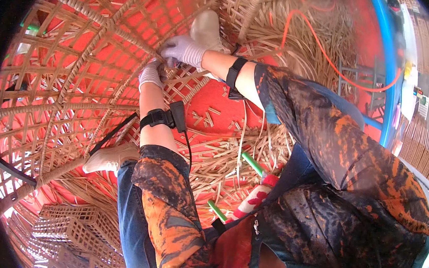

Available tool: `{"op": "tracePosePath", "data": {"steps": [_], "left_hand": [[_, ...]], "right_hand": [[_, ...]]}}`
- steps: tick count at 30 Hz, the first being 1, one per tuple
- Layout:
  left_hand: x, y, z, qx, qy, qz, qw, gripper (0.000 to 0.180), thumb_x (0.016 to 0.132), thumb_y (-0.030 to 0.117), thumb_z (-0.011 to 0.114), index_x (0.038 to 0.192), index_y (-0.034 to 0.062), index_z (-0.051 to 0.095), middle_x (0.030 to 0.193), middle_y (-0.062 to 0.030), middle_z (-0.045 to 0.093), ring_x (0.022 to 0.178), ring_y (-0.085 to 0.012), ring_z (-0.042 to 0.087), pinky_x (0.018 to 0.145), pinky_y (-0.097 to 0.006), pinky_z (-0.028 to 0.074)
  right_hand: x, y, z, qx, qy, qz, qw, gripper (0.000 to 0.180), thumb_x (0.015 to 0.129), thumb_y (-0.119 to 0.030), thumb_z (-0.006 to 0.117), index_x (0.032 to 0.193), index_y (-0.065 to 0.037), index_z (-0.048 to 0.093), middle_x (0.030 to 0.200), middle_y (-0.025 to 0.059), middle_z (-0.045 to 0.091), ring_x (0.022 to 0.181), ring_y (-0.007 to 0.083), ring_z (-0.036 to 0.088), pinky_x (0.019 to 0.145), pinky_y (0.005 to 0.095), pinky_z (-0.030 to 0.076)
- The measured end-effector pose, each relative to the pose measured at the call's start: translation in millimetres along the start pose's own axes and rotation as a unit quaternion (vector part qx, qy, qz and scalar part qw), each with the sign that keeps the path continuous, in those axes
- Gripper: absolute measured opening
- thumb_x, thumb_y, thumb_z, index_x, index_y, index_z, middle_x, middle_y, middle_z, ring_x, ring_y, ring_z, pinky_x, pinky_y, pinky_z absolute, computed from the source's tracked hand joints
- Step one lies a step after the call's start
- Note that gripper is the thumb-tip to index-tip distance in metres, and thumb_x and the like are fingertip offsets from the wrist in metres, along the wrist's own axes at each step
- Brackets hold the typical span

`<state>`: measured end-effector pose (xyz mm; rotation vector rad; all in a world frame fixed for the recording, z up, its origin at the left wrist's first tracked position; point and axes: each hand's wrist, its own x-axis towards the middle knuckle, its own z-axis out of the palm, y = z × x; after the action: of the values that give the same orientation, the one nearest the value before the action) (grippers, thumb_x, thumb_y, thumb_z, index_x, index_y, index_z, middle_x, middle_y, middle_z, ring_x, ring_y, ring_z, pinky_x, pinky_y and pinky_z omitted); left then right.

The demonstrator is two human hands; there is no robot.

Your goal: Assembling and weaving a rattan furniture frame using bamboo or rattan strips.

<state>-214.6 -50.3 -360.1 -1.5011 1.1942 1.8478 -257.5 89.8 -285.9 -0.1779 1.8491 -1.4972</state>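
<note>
Together, our gloved left hand [151, 74] and right hand [185, 50] work at the wicker frame [103, 21], spread toward the red floor's [216, 101] left edge; whether our half-hidden fingers grip a strand, we cannot tell.

My left hand [151, 75] and right hand [186, 50] wore pale striped gloves; I had black forearm straps [158, 118], a thin black cable [189, 149], an orange-splashed dark jacket [338, 147], blue jeans [134, 219] and cream shoes [113, 158].
</note>
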Motion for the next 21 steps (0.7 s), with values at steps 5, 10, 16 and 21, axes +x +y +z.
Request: {"op": "tracePosePath", "data": {"steps": [5,10,16,21], "left_hand": [[-29,-3,15,-0.042,-0.079,0.040,0.995,0.023,0.086,0.025,0.059,0.068,0.0126,0.054,0.052,-0.0003,0.048,0.040,-0.0138,0.038,0.038,-0.029,0.029],[-37,0,-7,-0.005,-0.049,0.008,0.999,0.024,0.090,0.025,0.052,0.069,0.0116,0.054,0.055,-0.0004,0.050,0.041,-0.0145,0.035,0.041,-0.029,0.030],[-24,-2,-7,-0.003,-0.073,0.006,0.997,0.022,0.087,0.025,0.056,0.070,0.0118,0.056,0.053,-0.0017,0.051,0.042,-0.0155,0.038,0.041,-0.030,0.031],[-18,-23,7,-0.059,-0.060,0.110,0.990,0.023,0.083,0.028,0.062,0.069,0.0097,0.058,0.053,-0.0029,0.051,0.042,-0.0149,0.046,0.039,-0.031,0.036]], "right_hand": [[-4,0,-16,0.031,-0.004,0.028,0.999,0.026,0.083,-0.018,0.064,0.100,0.001,0.062,0.071,0.0085,0.066,0.059,0.0163,0.064,0.055,0.0282,0.050],[-8,-2,6,0.044,-0.013,-0.013,0.999,0.024,0.086,-0.017,0.061,0.102,0.000,0.061,0.069,0.0070,0.065,0.062,0.0157,0.064,0.057,0.0286,0.051],[4,-8,1,-0.183,-0.047,-0.008,0.982,0.031,0.088,-0.028,0.055,0.097,0.000,0.064,0.073,0.0088,0.066,0.068,0.0175,0.065,0.062,0.0298,0.051],[2,-16,-7,-0.364,-0.014,-0.027,0.931,0.033,0.085,-0.034,0.052,0.100,-0.007,0.066,0.080,0.0127,0.067,0.074,0.0255,0.066,0.072,0.0372,0.051]]}}
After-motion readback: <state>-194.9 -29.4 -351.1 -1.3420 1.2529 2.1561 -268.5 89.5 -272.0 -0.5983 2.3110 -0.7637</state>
